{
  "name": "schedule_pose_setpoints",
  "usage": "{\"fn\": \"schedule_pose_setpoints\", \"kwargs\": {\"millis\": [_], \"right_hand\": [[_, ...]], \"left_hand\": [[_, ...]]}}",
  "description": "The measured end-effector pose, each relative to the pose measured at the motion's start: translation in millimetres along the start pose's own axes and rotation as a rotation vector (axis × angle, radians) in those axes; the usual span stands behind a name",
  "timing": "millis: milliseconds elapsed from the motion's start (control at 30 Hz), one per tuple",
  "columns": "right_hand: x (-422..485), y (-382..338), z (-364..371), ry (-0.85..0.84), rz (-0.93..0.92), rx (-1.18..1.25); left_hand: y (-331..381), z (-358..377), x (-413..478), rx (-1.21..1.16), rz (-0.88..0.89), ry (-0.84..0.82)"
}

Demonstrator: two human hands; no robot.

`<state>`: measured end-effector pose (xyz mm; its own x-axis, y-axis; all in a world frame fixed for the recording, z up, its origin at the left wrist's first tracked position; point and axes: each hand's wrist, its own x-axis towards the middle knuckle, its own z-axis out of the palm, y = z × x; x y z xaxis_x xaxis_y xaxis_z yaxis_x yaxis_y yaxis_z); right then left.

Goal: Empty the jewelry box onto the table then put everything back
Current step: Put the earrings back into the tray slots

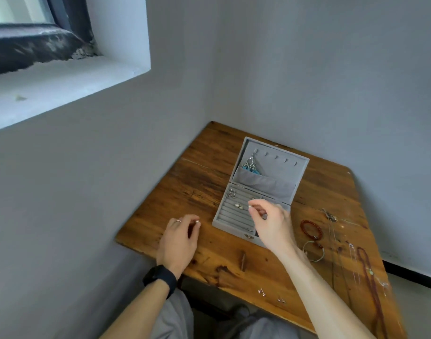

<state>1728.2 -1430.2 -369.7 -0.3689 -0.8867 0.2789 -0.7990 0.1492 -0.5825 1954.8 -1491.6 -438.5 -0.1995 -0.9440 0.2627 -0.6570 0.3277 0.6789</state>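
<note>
An open grey jewelry box [286, 189] lies on the wooden table [209, 182]. Its lid holds a silver and turquoise pendant [250, 165]. Small earrings [238, 205] sit in the ring rows of the base. My right hand [270, 223] hovers over the base and pinches a tiny earring [250, 206] between thumb and forefinger. My left hand [180, 238] rests on the table left of the box and pinches another small stud [197, 221] at its fingertips.
Right of the box lie a red bead bracelet [311, 230], a thin green bracelet [313, 252], thin chains [332, 231] and a long dark red bead necklace [372, 285]. Two earring pairs [270, 295] lie near the front edge. Walls close off the table's left and back.
</note>
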Motion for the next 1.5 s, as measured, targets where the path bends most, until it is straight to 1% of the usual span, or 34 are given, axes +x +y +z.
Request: {"fn": "schedule_pose_setpoints", "kwargs": {"millis": [100,167,300,400,800,1000,1233,1400,1500], "right_hand": [[28.7,-8.5,14.3,-0.078,0.018,-0.028],[41.1,-11.9,23.7,-0.117,0.027,-0.09],[50.1,-19.5,39.7,-0.128,-0.004,-0.262],[52.8,-23.9,47.7,-0.131,-0.027,-0.31],[61.3,-27.7,60.5,-0.127,0.056,-0.206],[58.6,-24.7,65.8,-0.077,0.026,-0.35],[63.1,-28.1,70.1,-0.05,0.099,-0.371],[63.3,-21.3,63.7,-0.125,0.078,-0.335],[54.2,-9.0,48.6,-0.08,0.083,-0.222]], "left_hand": [[-1.0,-0.1,0.9,0.014,0.029,0.008],[0.3,-1.3,0.6,0.014,0.044,0.012],[2.5,-3.9,-0.6,0.008,0.05,0.014],[1.4,-4.9,-0.5,0.008,0.05,0.015],[-3.6,-2.3,-0.4,0.008,0.053,0.011],[-2.8,-2.5,0.0,0.011,0.047,0.017],[-2.2,-2.4,-0.3,0.028,0.058,0.012],[-2.0,-3.4,-1.6,-0.017,-0.003,-0.033],[-3.5,-8.8,4.4,-0.132,-0.088,-0.071]]}}
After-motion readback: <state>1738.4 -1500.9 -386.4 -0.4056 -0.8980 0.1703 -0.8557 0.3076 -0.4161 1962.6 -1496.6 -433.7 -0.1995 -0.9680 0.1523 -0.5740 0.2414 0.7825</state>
